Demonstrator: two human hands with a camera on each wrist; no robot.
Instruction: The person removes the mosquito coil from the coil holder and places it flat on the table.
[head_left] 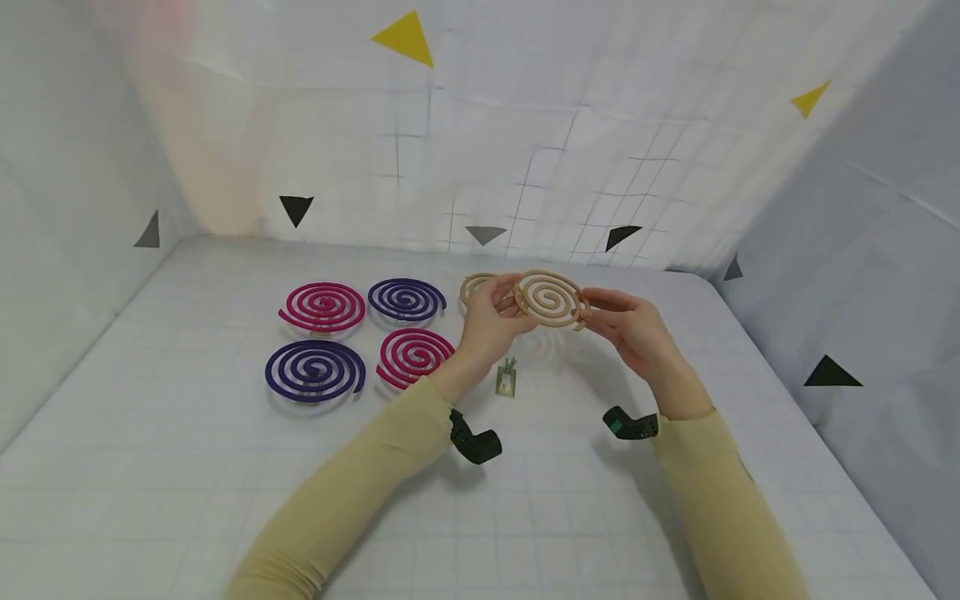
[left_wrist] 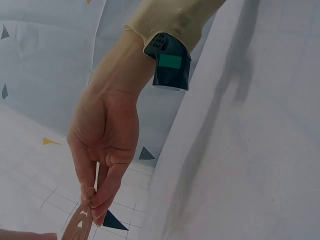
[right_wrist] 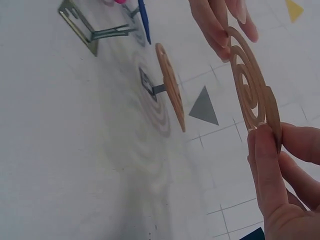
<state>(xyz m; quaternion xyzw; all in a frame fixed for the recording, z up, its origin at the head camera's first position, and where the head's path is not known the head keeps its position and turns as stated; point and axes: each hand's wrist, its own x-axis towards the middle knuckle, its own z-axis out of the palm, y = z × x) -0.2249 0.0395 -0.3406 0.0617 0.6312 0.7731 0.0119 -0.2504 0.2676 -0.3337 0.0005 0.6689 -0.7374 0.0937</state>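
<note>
**Tan mosquito coil held between both hands**

We hold the tan mosquito coil [head_left: 551, 298] in the air above the far middle of the tabletop [head_left: 525, 517], the left hand [head_left: 491, 321] pinching its left rim and the right hand [head_left: 633, 327] pinching its right rim with curled fingers [right_wrist: 267, 165]. A metal coil stand [head_left: 506, 379] lies below; a second tan coil [right_wrist: 170, 92] sits on its own stand behind. Such coils look brittle, so we judge light, even pressure at the rim safest, keeping the spiral flat and untwisted.
</note>
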